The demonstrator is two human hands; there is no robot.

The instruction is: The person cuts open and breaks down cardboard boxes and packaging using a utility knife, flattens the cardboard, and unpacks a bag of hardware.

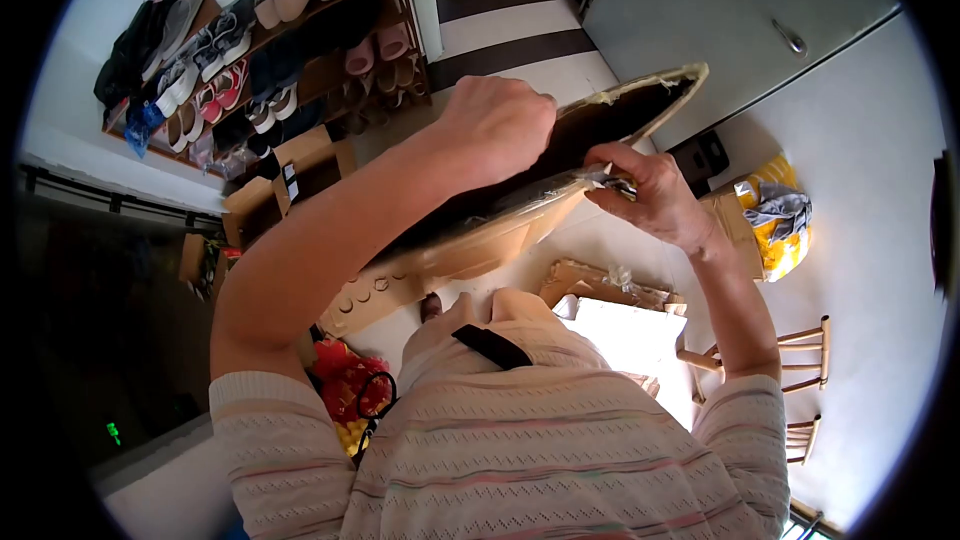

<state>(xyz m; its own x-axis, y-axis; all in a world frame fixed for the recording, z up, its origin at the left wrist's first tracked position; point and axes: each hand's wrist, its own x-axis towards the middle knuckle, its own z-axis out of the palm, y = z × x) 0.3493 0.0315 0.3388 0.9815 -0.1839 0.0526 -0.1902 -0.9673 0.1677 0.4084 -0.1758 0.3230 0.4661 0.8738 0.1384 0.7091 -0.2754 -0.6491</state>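
Observation:
A large cardboard box point(480, 252) stands upright in front of my body, its long opening facing up and its inside dark. My left hand point(497, 130) is a closed fist over the far side of the opening; what it holds, if anything, is hidden. At the near edge on the right, my right hand point(650, 192) pinches a crumpled strip of clear tape point(600, 176) between thumb and fingers. Ragged tape also runs along the box's far right rim.
A shoe rack point(412, 30) full of shoes stands at the back left, with small open cartons point(312, 162) below it. Flattened cardboard point(600, 283) and a white board point(628, 330) lie near my legs. Right: a yellow bag point(785, 240), wooden chair point(822, 352). A red bag point(345, 375) is lower left.

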